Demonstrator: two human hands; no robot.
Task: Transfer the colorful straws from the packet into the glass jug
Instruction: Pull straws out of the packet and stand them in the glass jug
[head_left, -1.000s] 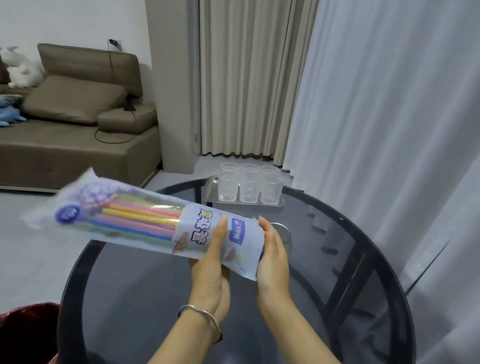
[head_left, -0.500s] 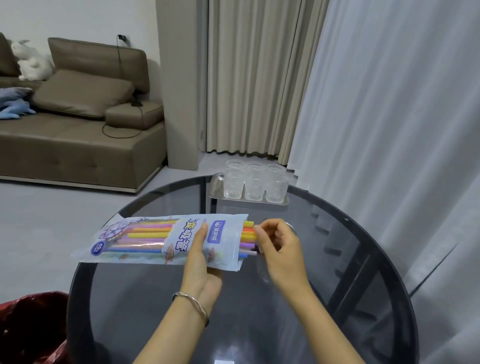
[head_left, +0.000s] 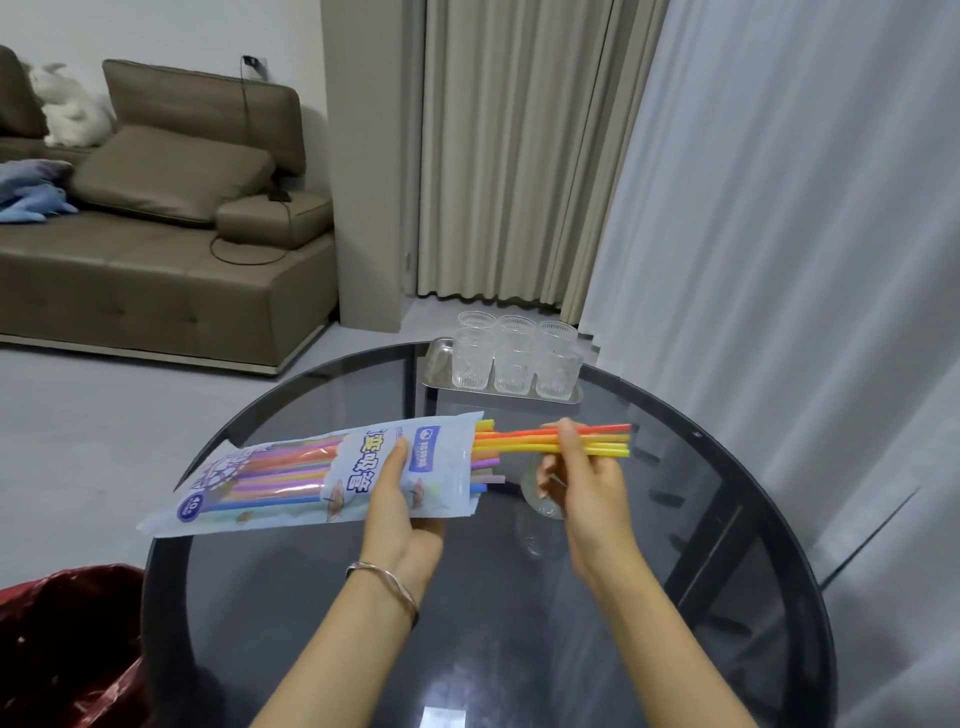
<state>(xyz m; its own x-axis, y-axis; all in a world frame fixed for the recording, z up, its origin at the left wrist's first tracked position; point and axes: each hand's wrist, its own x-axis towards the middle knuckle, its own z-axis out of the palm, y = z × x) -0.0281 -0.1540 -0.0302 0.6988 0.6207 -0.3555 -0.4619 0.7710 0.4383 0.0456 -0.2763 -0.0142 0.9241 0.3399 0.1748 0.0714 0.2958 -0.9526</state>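
Observation:
My left hand grips a pale blue straw packet from below, held level above the round glass table, its open end pointing right. Purple, blue and pink straws poke out of that end. My right hand pinches a small bunch of red, orange and yellow straws, drawn partway out to the right. The glass jug stands on the table just below and behind my right hand, mostly hidden by it.
A metal tray with several clear glasses sits at the table's far edge. A dark red bag lies at the lower left beside the table. A brown sofa, beige curtains and white sheer curtains stand beyond.
My right hand has pulled a bunch of red, orange and yellow straws farther out of the packet to the right. The packet has levelled out in my left hand.

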